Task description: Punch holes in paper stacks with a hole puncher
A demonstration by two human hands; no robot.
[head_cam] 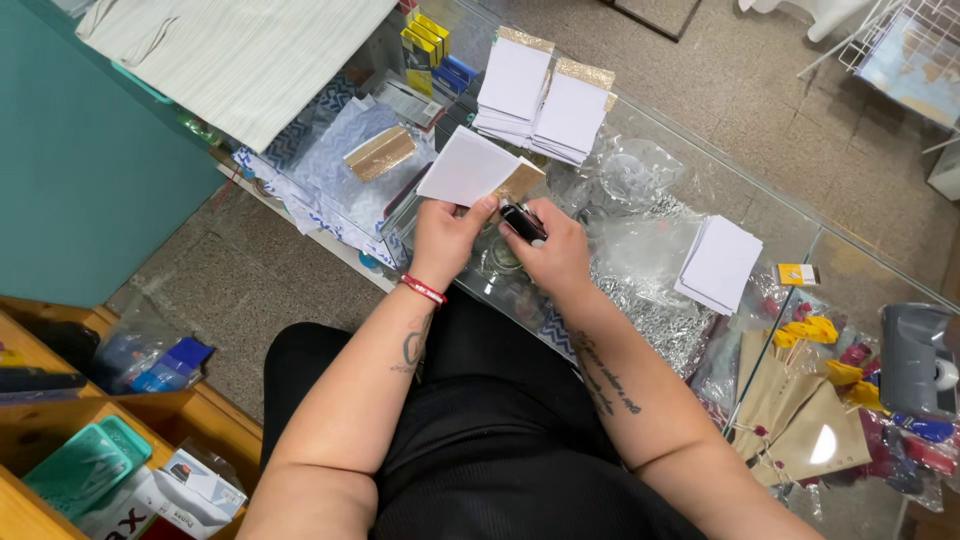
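My left hand (446, 238) pinches a small white card with a gold glitter edge (472, 170) by its near edge, above the glass counter (640, 130). My right hand (553, 248) is closed around a small black tool (523, 222), held against the card's gold corner. A red bracelet sits on my left wrist. Two stacks of similar white cards with gold tops (545, 95) lie beyond my hands on the glass. Another stack of plain white cards (718, 264) lies to the right.
A grey tape dispenser (915, 360) stands at the far right. Brown paper tags (800, 420) and yellow clips (812, 330) show under the glass. Clear plastic wrappers (640, 180) lie on the counter. A wooden shelf (60, 420) with boxes stands at lower left.
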